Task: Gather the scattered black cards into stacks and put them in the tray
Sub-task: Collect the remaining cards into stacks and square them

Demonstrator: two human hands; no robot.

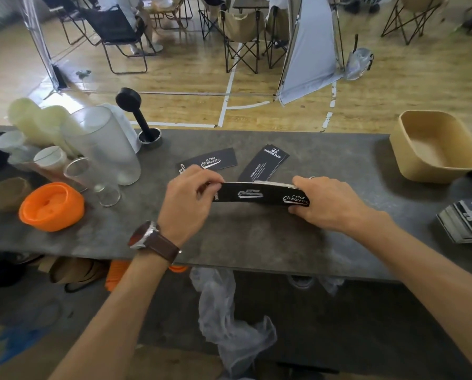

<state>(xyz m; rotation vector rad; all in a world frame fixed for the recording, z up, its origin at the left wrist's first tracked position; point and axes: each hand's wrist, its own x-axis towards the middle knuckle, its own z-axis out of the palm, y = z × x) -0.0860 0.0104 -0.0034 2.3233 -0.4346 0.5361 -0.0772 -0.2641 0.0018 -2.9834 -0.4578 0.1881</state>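
Both hands over the middle of the dark grey surface (256,242), holding one batch of black cards (259,193) between them, long edge roughly parallel to the near edge. Left hand (188,198) pinches the batch's left end, fingers curled over the top; watch (149,238) with brown strap on that wrist. Right hand (328,201) grips the right end, fingers wrapped over the top edge, thumb underneath; ring on one finger. White card edges show along the top of the batch, so it's several cards, not squared up yet. Can't tell if the batch touches the surface or sits just above it. Still loose: one card (215,161) lying flat just beyond the left hand, another partly hidden under that hand, and a small fanned pile (265,163) beyond the batch, angled toward the far edge. Tan tray (410,149) sits at the far right of the surface, well apart from the hands, no cards visible in it. Another fanned stack (465,220) lies at the right edge, nearer than the tray. Left end of the surface: orange lid (51,207), clear plastic cups (92,174) lying on their sides, frosted pitcher (106,144), black tamper (138,116) standing in a metal ring near the far edge. Plastic bag (223,311) hangs below the near edge.
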